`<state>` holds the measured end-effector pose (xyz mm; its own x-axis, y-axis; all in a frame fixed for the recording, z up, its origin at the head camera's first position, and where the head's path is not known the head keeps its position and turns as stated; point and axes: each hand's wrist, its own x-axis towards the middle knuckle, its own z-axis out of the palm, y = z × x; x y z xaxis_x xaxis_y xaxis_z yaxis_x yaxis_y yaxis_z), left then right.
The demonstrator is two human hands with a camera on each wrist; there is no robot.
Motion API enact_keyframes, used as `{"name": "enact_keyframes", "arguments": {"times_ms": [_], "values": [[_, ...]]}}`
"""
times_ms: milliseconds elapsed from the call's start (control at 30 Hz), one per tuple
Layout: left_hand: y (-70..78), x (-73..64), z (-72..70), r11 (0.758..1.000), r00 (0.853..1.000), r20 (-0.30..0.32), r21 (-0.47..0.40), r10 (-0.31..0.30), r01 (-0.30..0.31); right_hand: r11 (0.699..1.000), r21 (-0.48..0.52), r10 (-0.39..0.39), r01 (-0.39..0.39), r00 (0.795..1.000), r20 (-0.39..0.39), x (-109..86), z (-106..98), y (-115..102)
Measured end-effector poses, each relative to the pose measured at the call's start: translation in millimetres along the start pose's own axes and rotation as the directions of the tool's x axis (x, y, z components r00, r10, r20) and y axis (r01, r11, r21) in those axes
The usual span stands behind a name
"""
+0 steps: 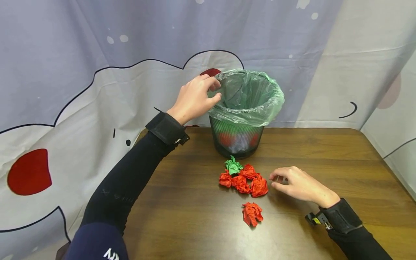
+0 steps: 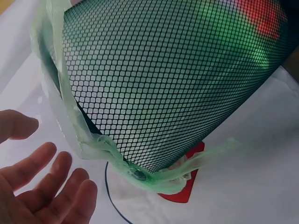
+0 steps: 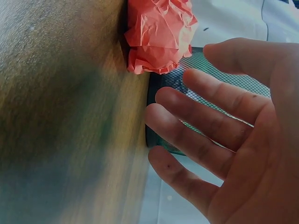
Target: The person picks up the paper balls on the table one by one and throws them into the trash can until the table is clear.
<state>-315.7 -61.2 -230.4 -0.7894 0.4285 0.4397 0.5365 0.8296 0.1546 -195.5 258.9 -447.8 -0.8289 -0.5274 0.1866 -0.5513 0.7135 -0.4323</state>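
The left hand (image 1: 196,95), fingers spread, is held beside the green bag (image 1: 271,104) in the bin (image 1: 238,139). The right hand (image 1: 300,183), spread too, is held near four red paper balls (image 1: 241,184), bunched with a green ball (image 1: 233,166) by the bin.

We see a brown wood-grain tabletop (image 1: 325,148) with rounded far corners, backed by a wrinkled fabric backdrop (image 1: 156,32) in lavender and white, bearing black outlines and red patches (image 1: 30,172). We note soft glare (image 1: 276,234) on the near wood.
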Motion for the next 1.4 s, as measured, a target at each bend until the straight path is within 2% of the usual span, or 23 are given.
{"name": "enact_keyframes", "arguments": {"times_ms": [300, 633, 800, 1067, 1400], "values": [[-8.9, -31.6, 4.9, 0.996, 0.993, -0.115, -0.082, 0.029, -0.038, 1.000, 0.002, 0.005, -0.005, 1.000, -0.001, 0.4, 0.3, -0.6], [-20.3, -60.2, 18.4, 0.990, 0.981, -0.191, -0.125, 0.037, -0.062, 1.000, -0.003, -0.011, 0.011, 1.000, 0.020, 1.1, 0.4, -3.3], [-24.9, -74.6, 30.7, 0.987, 0.981, -0.192, -0.149, 0.031, -0.060, 1.000, -0.005, 0.003, -0.003, 0.999, 0.044, -0.4, 0.3, -8.3], [-28.5, -92.2, 54.2, 0.986, 0.988, -0.153, -0.165, 0.003, -0.028, 0.999, -0.036, 0.003, -0.001, 0.998, 0.068, -5.6, 1.3, -20.3], [-27.7, -109.6, 77.3, 0.983, 0.994, -0.104, -0.185, -0.016, -0.004, 0.997, -0.047, -0.054, 0.058, 0.995, 0.079, -10.6, 6.0, -33.9]]}}
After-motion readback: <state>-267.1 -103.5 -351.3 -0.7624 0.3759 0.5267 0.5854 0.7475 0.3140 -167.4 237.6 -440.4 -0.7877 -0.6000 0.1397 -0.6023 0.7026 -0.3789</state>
